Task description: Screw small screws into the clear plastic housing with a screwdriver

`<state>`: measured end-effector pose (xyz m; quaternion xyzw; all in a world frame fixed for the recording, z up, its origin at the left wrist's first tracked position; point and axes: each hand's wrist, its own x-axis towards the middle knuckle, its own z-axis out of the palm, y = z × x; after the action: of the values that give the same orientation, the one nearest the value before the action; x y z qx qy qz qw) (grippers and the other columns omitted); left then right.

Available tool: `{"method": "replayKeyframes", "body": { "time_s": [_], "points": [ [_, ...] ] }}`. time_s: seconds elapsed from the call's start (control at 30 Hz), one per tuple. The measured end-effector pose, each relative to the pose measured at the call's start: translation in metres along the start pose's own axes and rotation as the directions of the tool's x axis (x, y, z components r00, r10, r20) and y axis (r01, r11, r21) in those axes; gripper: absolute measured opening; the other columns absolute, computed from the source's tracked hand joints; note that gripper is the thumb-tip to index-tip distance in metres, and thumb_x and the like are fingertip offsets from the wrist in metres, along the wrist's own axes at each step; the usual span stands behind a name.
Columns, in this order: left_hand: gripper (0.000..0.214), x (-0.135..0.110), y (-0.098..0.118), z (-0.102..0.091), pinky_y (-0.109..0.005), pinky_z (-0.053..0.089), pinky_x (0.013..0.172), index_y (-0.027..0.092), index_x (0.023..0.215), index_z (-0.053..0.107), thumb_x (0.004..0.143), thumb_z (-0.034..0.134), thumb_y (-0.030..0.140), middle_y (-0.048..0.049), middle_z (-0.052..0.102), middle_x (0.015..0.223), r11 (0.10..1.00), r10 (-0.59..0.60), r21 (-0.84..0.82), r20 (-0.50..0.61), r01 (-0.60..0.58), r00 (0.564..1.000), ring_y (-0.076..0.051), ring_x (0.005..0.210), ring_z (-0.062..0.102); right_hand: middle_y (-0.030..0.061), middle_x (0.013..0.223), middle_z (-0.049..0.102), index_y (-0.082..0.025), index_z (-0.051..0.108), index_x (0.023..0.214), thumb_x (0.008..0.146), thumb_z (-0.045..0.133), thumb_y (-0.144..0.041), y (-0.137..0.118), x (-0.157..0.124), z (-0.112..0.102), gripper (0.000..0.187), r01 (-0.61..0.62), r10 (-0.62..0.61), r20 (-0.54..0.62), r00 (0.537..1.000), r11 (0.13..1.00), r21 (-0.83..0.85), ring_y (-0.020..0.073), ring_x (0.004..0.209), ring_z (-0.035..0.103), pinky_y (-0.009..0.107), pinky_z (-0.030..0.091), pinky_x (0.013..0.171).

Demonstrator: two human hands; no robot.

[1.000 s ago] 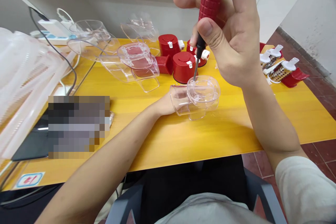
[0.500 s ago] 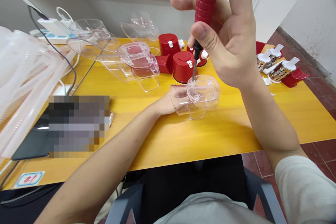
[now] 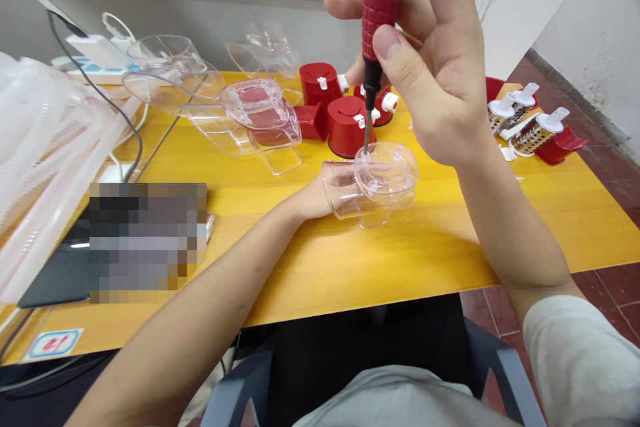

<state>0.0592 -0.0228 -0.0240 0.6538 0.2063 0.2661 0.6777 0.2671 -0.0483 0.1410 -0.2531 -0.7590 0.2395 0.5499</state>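
At the upper centre of the frame, the right hand (image 3: pixel 435 80) is closed on a screwdriver (image 3: pixel 382 3), thumb against the lower handle, another finger sticking out to the left. The handle is red, ridged into small blocks; below it come a black collar and a thin, upright metal shaft, whose tip meets the rim area of a clear plastic part (image 3: pixel 400 188) at the centre of the frame. That part is glossy, with a round top joined to a wide sideways tube. The left hand (image 3: pixel 327 196) reaches into the tube's open end; how its fingers are set is unclear. Behind sit smooth red drums (image 3: pixel 347 130) with white fittings, on a yellow tabletop (image 3: pixel 320 267).
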Motion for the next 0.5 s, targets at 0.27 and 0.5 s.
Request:
{"method": "replayKeyframes", "body": {
  "time_s": [0.27, 0.5],
  "points": [
    [0.064, 0.001, -0.006, -0.001, -0.060, 0.058, 0.140, 0.028, 0.148, 0.092, 0.094, 0.105, 0.061, -0.0145, 0.089, 0.153, 0.999, 0.018, 0.033, -0.021, -0.017, 1.000, -0.040, 0.145, 0.085, 0.0118, 0.190, 0.046, -0.018, 0.032, 0.165, 0.112, 0.057, -0.051, -0.009, -0.004, 0.005, 0.067, 0.098, -0.099, -0.030, 0.995, 0.995, -0.025, 0.0122, 0.148, 0.075, 0.028, 0.061, 0.144],
    [0.071, 0.000, -0.003, -0.001, -0.061, 0.060, 0.137, 0.023, 0.152, 0.089, 0.094, 0.104, 0.062, -0.0177, 0.087, 0.155, 0.999, 0.001, 0.034, -0.020, 0.000, 1.000, -0.042, 0.145, 0.084, -0.0007, 0.196, 0.042, -0.028, 0.046, 0.176, 0.111, 0.063, -0.071, -0.033, -0.012, -0.001, 0.080, 0.044, -0.042, 0.040, 0.998, 0.997, -0.056, 0.0251, 0.178, 0.059, 0.036, 0.057, 0.153]
  ]
}}
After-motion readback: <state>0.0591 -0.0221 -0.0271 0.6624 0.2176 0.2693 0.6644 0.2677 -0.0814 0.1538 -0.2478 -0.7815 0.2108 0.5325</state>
